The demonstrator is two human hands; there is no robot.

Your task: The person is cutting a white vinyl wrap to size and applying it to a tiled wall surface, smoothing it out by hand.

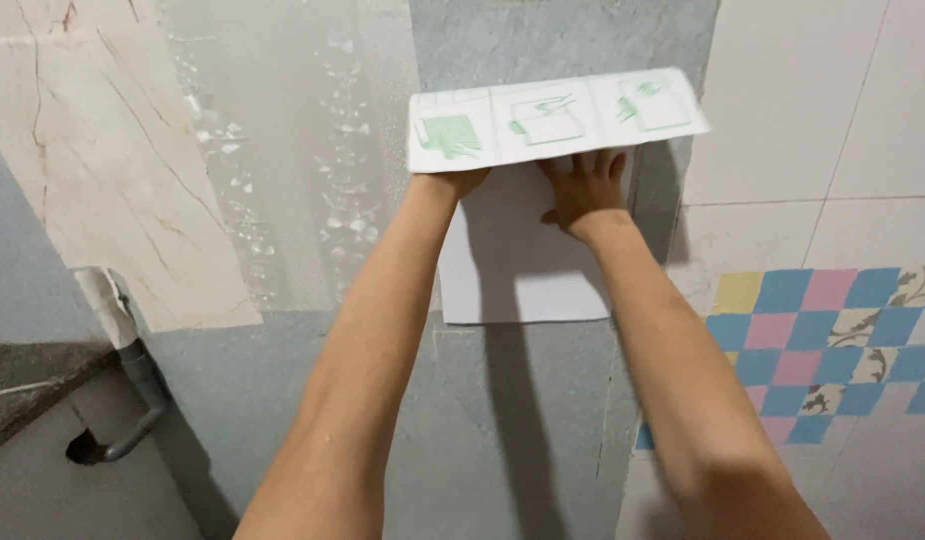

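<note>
- white sheet (523,270) held flat against grey wall, upright.
- its top strip (555,118) folds outward, showing three green printed diagrams in a row, tilted slightly up to the right.

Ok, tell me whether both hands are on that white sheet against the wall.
Yes, the left hand and right hand both press the white sheet against the grey wall.

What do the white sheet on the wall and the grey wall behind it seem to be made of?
White sheet: probably thin adhesive film or paper with a matte face; its top flap folds over limply, showing green printed pictures. Grey wall: looks like bare cement render, mottled and dull. Both hands, left hand and right hand, press flat on the sheet.
</note>
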